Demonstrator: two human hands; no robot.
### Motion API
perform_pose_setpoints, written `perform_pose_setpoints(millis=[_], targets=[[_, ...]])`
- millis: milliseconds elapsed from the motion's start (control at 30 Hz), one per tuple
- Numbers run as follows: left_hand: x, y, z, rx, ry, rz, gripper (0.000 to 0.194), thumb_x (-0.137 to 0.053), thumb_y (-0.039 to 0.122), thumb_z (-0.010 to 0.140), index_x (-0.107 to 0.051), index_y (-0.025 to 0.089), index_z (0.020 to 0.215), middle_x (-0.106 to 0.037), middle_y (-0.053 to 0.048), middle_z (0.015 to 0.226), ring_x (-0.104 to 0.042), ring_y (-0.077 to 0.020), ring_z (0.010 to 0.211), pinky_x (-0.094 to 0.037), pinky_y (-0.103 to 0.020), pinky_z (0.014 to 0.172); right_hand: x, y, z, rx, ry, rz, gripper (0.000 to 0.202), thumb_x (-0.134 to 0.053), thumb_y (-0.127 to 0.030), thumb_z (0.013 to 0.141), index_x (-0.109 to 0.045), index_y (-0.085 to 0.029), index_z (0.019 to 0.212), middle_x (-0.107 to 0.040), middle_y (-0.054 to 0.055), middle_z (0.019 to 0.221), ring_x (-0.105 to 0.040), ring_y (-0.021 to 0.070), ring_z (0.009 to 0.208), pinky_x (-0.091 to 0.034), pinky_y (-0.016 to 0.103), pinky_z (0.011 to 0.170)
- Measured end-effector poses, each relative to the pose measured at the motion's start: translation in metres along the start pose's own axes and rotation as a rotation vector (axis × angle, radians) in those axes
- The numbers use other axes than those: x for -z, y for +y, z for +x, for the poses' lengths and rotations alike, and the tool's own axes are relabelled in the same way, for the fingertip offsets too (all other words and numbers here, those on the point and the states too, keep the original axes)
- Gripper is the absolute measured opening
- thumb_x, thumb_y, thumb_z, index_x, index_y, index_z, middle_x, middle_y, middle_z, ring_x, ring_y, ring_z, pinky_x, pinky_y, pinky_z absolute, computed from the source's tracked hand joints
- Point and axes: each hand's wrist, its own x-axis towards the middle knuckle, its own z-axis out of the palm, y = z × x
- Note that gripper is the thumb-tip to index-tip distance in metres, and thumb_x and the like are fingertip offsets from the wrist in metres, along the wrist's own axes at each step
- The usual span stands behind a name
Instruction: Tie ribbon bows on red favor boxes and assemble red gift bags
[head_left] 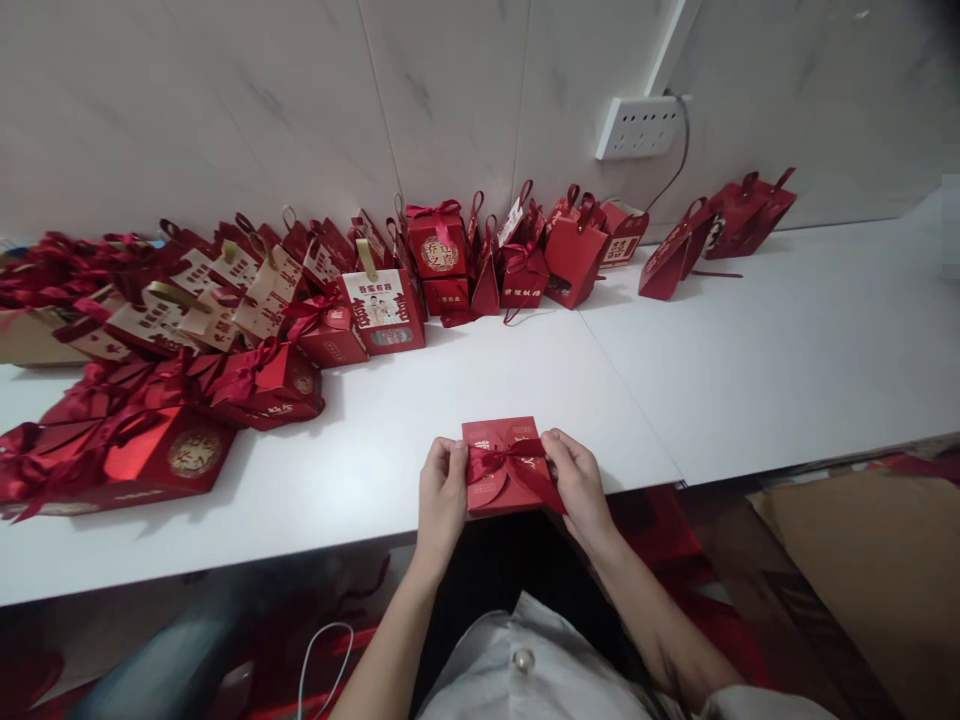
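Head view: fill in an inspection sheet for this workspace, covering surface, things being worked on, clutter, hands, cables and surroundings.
Surface: white tabletop, seam running across it.
Job's things: red box with a red ribbon tied in a bow, near the front edge.
Clutter: many red gift boxes along the wall and at left.
Hands: left hand and right hand holding the ribboned box at opposite sides.
Cables: dark cable by the socket strip; white cord below the tabletop.
Surroundings: marbled wall behind; cardboard lower right.

Center box (pixel 499 486) at table edge (pixel 300 545)
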Motion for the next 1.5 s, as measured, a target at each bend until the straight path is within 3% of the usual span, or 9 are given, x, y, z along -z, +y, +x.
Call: perform_pose_setpoints(millis=[133,333,500,867,1133,1333,1500], targets=[[0.007,0.002,0.006,0.046,-0.072,-0.036,0.041,-0.051,0.057,0.078,-0.040,0.019,0.064,-0.038,0.005,0.059,-0.035,-0.0100,0.056,-0.035,-0.021,0.056,0.009,-0.004,0.001,0.008,-0.077,-0.058,0.042,-0.059,-0.051,0.079,-0.039,-0.020,0.059,-0.034,-0.006,0.055,-0.028,0.0085,0.050,-0.023,0.022,0.046],[0.008,0.007,0.009,0.049,-0.119,0.015,0.043,-0.054,0.053,0.076,-0.036,0.019,0.058,-0.033,0.006,0.056,-0.030,-0.0086,0.054,-0.029,-0.020,0.052,0.010,-0.008,0.005,0.132,-0.097,-0.206,0.048,-0.051,-0.059,0.080,-0.042,-0.020,0.055,-0.036,-0.005,0.052,-0.029,0.0091,0.048,-0.022,0.024,0.047],[0.008,0.007,0.010,0.032,-0.107,0.033,0.042,-0.053,0.052,0.077,-0.036,0.018,0.058,-0.033,0.006,0.056,-0.030,-0.0084,0.055,-0.028,-0.020,0.052,0.005,-0.014,0.011,0.154,-0.100,-0.307,0.047,-0.048,-0.053,0.084,-0.034,-0.021,0.051,-0.030,-0.006,0.048,-0.026,0.0090,0.046,-0.022,0.025,0.047],[0.012,0.005,0.007,0.002,-0.129,-0.032,0.038,-0.056,0.047,0.079,-0.039,0.018,0.060,-0.035,0.006,0.056,-0.031,-0.0077,0.054,-0.028,-0.019,0.051,0.013,-0.008,0.000,0.207,-0.133,-0.323,0.034,-0.047,-0.037,0.084,-0.033,-0.022,0.057,-0.030,-0.006,0.054,-0.027,0.0087,0.048,-0.022,0.024,0.044],[0.014,0.007,0.007,-0.036,-0.141,0.038,0.036,-0.053,0.047,0.081,-0.042,0.018,0.063,-0.036,0.006,0.056,-0.032,-0.0085,0.053,-0.029,-0.020,0.052,0.015,-0.013,0.004,0.296,-0.121,-0.401,0.040,-0.044,-0.040,0.086,-0.038,-0.021,0.052,-0.035,-0.005,0.049,-0.032,0.0093,0.046,-0.026,0.024,0.046],[0.011,0.006,0.009,0.016,-0.167,0.012,0.044,-0.055,0.053,0.078,-0.037,0.019,0.058,-0.034,0.005,0.055,-0.030,-0.0083,0.053,-0.027,-0.020,0.050,0.010,-0.014,0.008,0.235,-0.090,-0.412,0.043,-0.046,-0.043,0.086,-0.033,-0.022,0.051,-0.032,-0.005,0.048,-0.031,0.0098,0.047,-0.026,0.025,0.047],[0.003,-0.004,0.006,0.078,-0.082,-0.113,0.054,-0.058,0.066,0.070,-0.035,0.019,0.058,-0.030,0.006,0.054,-0.027,-0.0082,0.052,-0.026,-0.020,0.048,0.006,0.000,0.001,0.165,-0.023,-0.319,0.042,-0.050,-0.049,0.082,-0.035,-0.022,0.053,-0.036,-0.004,0.051,-0.034,0.0115,0.049,-0.031,0.026,0.046]])
